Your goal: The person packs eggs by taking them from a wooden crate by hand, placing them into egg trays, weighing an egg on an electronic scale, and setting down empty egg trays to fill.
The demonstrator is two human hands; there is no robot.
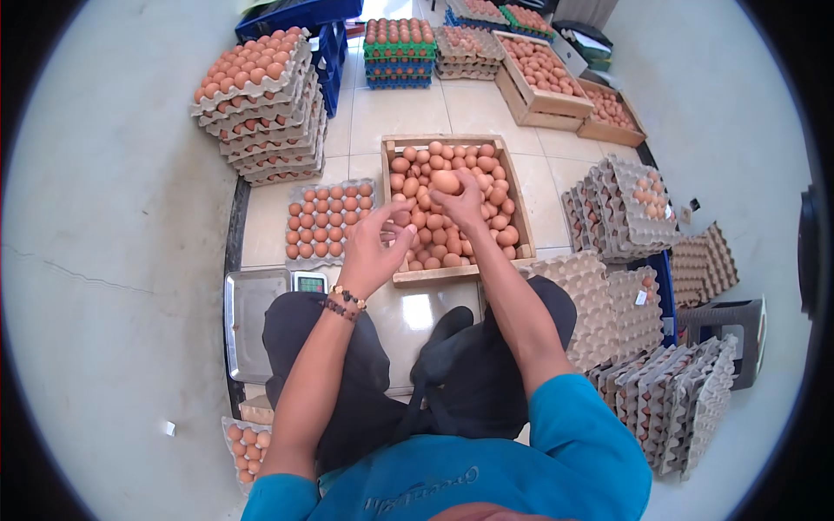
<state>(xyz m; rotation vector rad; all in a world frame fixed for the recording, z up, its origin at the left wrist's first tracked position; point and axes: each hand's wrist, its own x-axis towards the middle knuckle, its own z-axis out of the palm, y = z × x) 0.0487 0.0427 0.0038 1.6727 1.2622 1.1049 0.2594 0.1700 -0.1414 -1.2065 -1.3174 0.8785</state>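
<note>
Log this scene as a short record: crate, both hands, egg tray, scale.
Wooden crate: on the floor, full of loose brown eggs
Right hand: holds one egg over the crate
Left hand: fingers curled at the crate's left side; grip unclear
Egg tray: left of the crate, holding eggs
Scale: beside the left leg

We see a pale left wall with a thin crack across it, and a pale right wall. Between them, our glossy cream tiled floor, edged with dark skirting, catches a bright reflection; a grey stool sits rightward.
</note>
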